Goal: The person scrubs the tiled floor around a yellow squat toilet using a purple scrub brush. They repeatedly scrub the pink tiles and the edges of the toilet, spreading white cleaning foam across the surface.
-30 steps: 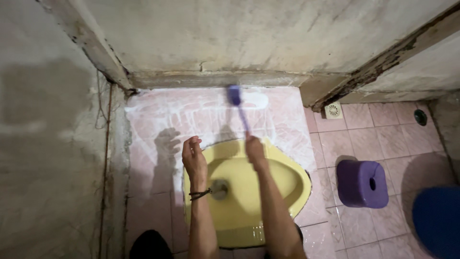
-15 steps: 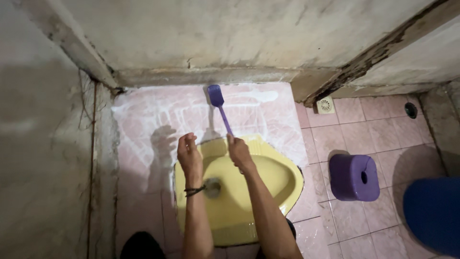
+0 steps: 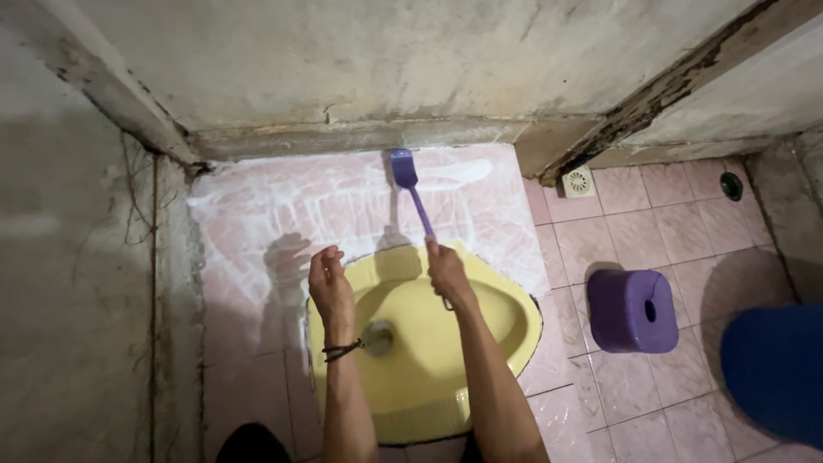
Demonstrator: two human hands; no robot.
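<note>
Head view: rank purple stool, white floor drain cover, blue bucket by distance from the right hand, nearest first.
From the right hand:
1. Purple stool, on the pink tiles to its right.
2. White floor drain cover, up right by the wall corner.
3. Blue bucket, at the far right edge.

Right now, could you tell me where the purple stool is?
In the head view the purple stool lies on its side on the pink floor tiles, right of the yellow squat toilet and left of the blue bucket.

Pink tiled floor carries a purple stool and blue tub.
</note>
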